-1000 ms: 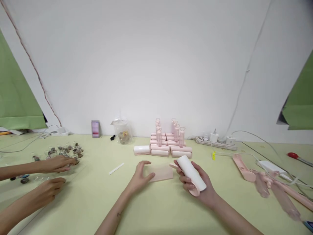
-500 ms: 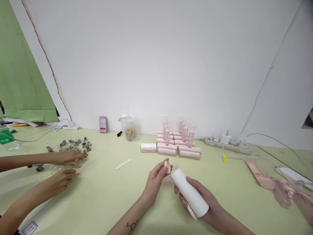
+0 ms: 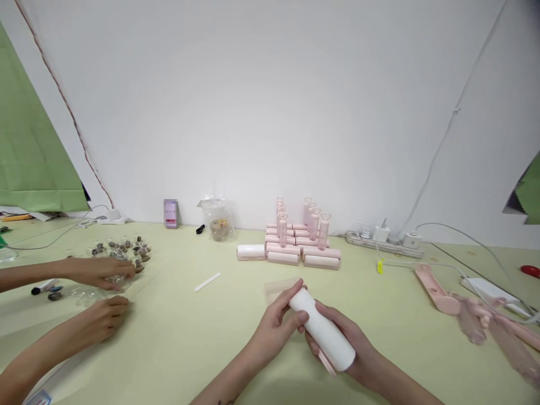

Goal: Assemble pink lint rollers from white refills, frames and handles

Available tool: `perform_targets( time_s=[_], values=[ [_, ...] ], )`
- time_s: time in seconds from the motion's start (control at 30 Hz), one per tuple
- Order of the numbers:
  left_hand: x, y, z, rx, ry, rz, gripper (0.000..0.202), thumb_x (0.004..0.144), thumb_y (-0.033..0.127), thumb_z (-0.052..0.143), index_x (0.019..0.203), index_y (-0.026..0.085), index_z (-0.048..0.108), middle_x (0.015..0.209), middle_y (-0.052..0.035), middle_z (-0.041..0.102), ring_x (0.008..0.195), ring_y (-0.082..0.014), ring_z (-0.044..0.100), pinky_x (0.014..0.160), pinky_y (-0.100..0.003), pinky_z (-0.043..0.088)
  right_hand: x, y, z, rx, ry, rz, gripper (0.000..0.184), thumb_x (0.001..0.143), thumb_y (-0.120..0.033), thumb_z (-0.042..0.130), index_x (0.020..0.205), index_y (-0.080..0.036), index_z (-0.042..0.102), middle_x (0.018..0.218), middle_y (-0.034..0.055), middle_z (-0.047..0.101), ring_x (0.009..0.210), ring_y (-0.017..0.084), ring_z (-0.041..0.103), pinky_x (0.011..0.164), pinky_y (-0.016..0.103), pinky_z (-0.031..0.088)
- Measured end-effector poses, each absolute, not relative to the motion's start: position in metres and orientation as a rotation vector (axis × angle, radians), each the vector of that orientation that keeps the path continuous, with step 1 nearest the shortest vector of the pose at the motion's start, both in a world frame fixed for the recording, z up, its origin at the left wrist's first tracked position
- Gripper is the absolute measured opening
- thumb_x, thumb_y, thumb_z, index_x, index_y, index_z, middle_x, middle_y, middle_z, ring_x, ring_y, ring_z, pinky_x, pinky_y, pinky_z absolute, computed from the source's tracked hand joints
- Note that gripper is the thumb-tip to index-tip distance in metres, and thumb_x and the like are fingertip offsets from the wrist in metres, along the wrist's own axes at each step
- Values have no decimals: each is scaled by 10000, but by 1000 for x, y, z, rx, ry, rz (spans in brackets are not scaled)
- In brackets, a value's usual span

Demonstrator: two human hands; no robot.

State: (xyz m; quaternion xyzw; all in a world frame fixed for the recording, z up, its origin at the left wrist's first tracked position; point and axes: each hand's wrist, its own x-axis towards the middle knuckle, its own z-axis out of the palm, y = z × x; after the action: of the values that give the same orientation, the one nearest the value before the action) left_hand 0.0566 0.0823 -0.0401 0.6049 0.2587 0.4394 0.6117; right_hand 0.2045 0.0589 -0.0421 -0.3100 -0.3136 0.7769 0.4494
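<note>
My right hand (image 3: 343, 340) is wrapped round a white lint roller (image 3: 323, 331) with a pink handle showing under it. My left hand (image 3: 276, 323) pinches the roller's far end, fingers closed on it. A translucent pink cover (image 3: 278, 288) lies on the table just beyond my left fingers. Behind it stands a stack of pink and white rollers (image 3: 301, 247) with upright pink handles.
At the left, another person's two hands (image 3: 99, 273) work over small glass bulbs (image 3: 124, 250). A white strip (image 3: 207, 282) lies mid-table. A plastic bag (image 3: 216, 222), a small card (image 3: 170, 213), a power strip (image 3: 386, 242) and pink handles (image 3: 436, 289) sit around.
My left hand left the pink cover on the table, lifted a small pink piece, then closed on the far end of the roller. The roller tilted nearer to me.
</note>
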Motion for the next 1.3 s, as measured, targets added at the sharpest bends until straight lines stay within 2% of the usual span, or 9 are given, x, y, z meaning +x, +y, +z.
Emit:
perform_targets(
  time_s=[0.13,0.23,0.3,0.57,0.67,0.8,1.03,1.2,1.3],
  values=[
    [50,90,-35,1279,731,1274,464,730,381,596,1167,244,519,1124,-56,523,863,-174,527,704,-247,462,207,66,-42,-727,-665,1982,406,812,-493,426,867,-115,564,662,64,602,538,141,537,514,247,422],
    [48,95,-31,1006,735,1471,469,758,359,579,1203,255,473,1159,-27,527,1059,-192,469,825,-241,441,217,74,-35,-772,-691,1746,220,749,-277,595,932,-161,552,757,35,611,679,126,537,615,203,428],
    [52,93,-30,841,675,1444,471,767,342,580,1213,249,460,1175,-32,528,1095,-194,461,849,-248,442,224,76,-27,-817,-767,1521,324,699,-176,649,996,-223,526,869,7,607,785,125,524,652,184,419],
    [87,73,-29,655,535,1352,390,803,344,541,1162,196,501,1137,-73,558,1127,-205,458,941,-294,397,219,60,-8,-948,-1156,909,263,807,-360,521,1060,-311,466,1180,17,472,1130,192,381,788,268,392],
    [95,70,-27,653,539,1342,371,809,355,530,1146,200,506,1135,-70,558,1124,-203,463,943,-294,395,217,57,-10,-984,-1236,760,261,855,-375,434,1109,-314,421,1264,26,405,1189,202,328,842,310,378],
    [105,67,-25,643,583,1349,370,803,350,541,1143,213,493,1142,-60,551,1128,-193,460,923,-267,410,216,55,-9,-948,-1300,652,262,889,-338,377,1147,-301,385,1299,23,374,1214,181,309,984,351,262],
    [116,67,-21,633,593,1372,399,783,327,573,1148,252,429,1156,-43,528,1090,-177,489,861,-233,435,212,52,-10,-1096,-1365,479,274,897,-331,327,1164,-276,343,1235,62,384,1181,221,320,958,422,273],
    [117,79,-14,559,525,1281,308,742,316,620,987,218,462,830,-12,596,839,-164,591,767,-264,460,205,45,-23,-1093,-1581,292,390,859,-224,390,1224,-277,263,1212,92,350,1123,262,348,910,454,311],
    [123,84,-14,405,490,1048,329,736,464,565,856,162,516,720,-24,571,756,-181,593,713,-281,475,195,35,-29,-1084,-1704,258,485,839,-170,394,1277,-283,217,1262,94,342,1157,286,321,941,507,253]
  ],
)
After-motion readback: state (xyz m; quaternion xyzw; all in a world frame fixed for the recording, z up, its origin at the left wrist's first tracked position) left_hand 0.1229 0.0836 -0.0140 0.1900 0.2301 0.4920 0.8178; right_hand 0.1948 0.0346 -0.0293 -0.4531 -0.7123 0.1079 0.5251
